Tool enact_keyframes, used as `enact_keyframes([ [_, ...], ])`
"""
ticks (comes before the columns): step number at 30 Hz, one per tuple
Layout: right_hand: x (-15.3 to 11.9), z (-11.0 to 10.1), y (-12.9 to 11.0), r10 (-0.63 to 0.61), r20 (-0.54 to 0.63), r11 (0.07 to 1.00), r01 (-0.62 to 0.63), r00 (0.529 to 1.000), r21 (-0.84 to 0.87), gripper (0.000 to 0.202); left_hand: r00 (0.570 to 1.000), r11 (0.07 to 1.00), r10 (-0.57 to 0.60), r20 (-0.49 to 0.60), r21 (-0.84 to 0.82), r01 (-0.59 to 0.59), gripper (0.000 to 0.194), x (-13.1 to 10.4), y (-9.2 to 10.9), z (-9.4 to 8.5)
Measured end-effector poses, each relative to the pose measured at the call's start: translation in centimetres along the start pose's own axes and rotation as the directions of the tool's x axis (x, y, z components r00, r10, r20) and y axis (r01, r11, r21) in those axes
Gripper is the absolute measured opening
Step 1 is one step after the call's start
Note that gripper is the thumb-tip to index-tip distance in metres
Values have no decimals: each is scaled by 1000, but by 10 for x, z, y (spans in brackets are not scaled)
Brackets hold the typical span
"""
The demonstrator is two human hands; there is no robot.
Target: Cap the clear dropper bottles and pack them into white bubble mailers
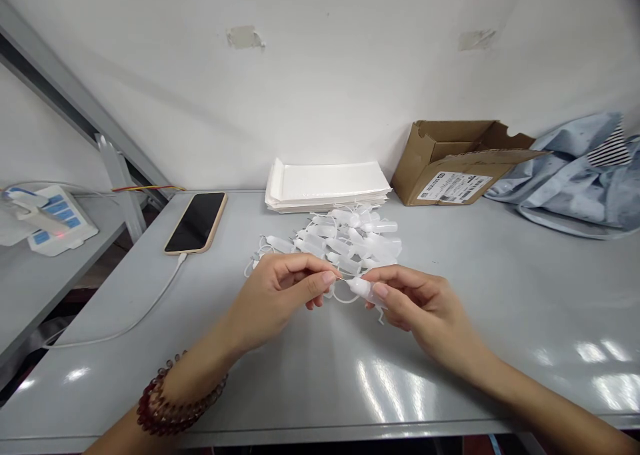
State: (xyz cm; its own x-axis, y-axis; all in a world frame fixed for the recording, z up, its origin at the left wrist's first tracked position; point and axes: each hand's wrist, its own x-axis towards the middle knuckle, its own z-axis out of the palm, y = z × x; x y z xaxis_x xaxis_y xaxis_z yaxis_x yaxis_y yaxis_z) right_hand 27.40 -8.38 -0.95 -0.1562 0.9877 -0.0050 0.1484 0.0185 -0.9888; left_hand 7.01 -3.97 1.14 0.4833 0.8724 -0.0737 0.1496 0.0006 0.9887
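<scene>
**Inspector A:** What is held at the centre of the desk (450, 348)?

**Inspector B:** A small translucent plastic vial (361, 288), rounded at its tip, is pinched between the thumb and fingers of the right hand (423, 308). A thin white loop is seen hanging from it. The left hand (283, 293) is closed in a pinch, its thumb and forefinger pressed together just beside the vial's tip. What is gripped there is too fine to be made out; possibly a tether or cap strip.

**Inspector A:** And the stock behind?

**Inspector B:** A loose heap of like vials (345, 241), frosted and tubular with thin white loops, is noted directly beyond the hands, touching the desk. Behind it a stack of flat white trays (327, 185), smooth with raised rims, is set against the wall.

**Inspector A:** Other items?

**Inspector B:** An open corrugated cardboard box (457, 161) bearing a printed label is recorded to the right of the trays, and a crumpled pale blue cloth (575, 181) further right. A phone (197, 221) in a peach case, screen dark, lies left of the heap with a white cable (150, 311) plugged in. A white power strip (55, 225) with blue switches rests on a neighbouring surface to the left. A dark red beaded bracelet (175, 401) is worn on the left wrist. The desk surface is grey and glossy.
</scene>
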Motion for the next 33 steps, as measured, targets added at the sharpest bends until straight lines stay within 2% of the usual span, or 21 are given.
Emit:
enact_keyframes([
  [3,1,1,2,-21,-17,999,20,1000,-46,21,1000,999,17,14,50,-18,15,0,0,0],
  [12,-2,6,6,-75,28,978,79,997,-192,21,999,994,27,23,105,-29,16,0,-7,5],
  [21,-6,8,15,-103,72,986,112,992,-126,13,997,998,-26,68,57,22,18,2,-12,9],
  [28,-7,6,13,-93,111,986,107,989,-125,16,996,999,-21,90,33,19,18,2,-10,8],
  [31,-5,3,7,-88,132,981,109,987,-160,19,999,998,-8,47,55,5,17,4,-6,-1],
  [33,-3,-1,3,-85,147,966,118,985,-230,21,998,997,-5,-59,78,10,16,6,-4,-11],
])
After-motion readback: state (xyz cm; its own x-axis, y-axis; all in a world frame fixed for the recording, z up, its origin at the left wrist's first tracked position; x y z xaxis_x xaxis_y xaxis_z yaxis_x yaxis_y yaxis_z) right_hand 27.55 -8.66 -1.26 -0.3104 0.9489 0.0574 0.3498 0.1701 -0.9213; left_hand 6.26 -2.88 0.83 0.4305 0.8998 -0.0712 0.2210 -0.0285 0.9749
